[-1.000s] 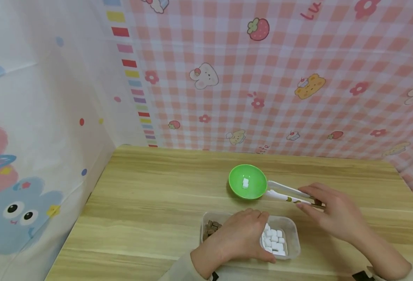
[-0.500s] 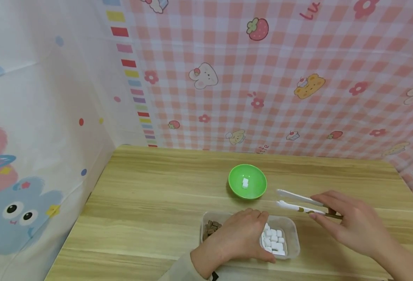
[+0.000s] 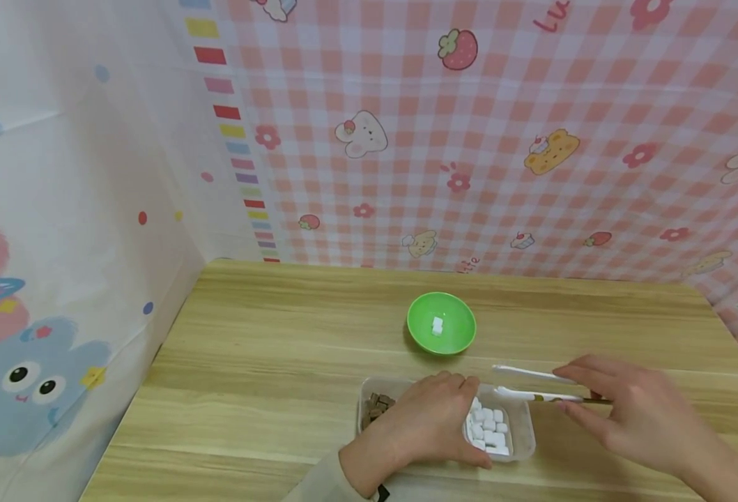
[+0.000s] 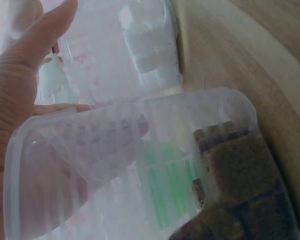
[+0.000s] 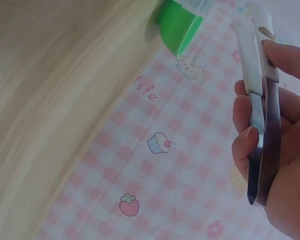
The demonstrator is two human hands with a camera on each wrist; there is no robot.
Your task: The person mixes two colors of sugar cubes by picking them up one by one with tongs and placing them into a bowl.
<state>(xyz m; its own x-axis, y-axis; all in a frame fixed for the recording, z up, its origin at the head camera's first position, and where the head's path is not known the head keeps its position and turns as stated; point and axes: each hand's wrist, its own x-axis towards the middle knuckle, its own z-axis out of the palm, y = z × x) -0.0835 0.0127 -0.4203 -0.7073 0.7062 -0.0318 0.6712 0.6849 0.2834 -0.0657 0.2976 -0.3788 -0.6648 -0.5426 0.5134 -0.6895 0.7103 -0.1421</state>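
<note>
My right hand (image 3: 635,411) grips white-tipped tongs (image 3: 534,396), their arms apart with nothing between the tips, over the right end of a clear plastic box (image 3: 522,425). The right wrist view shows fingers around the tongs' metal handle (image 5: 264,145). My left hand (image 3: 421,425) lies across the middle of the box, thumb on the near side and fingers on the far side, gripping it. White cubes (image 3: 488,425) fill part of its right side; brown cubes (image 3: 378,406) lie at its left, also seen large in the left wrist view (image 4: 242,170). Behind stands a green bowl (image 3: 456,324) holding white cubes (image 3: 437,325).
The box and bowl stand on a wooden table (image 3: 268,362). A pink checked cloth (image 3: 406,181) hangs behind the table's back edge, and a white printed cloth (image 3: 93,209) hangs along the left side.
My right hand has drawn the tongs away from the bowl, to the right and then nearer, over the box's right end. My left hand stays where it was on the box.
</note>
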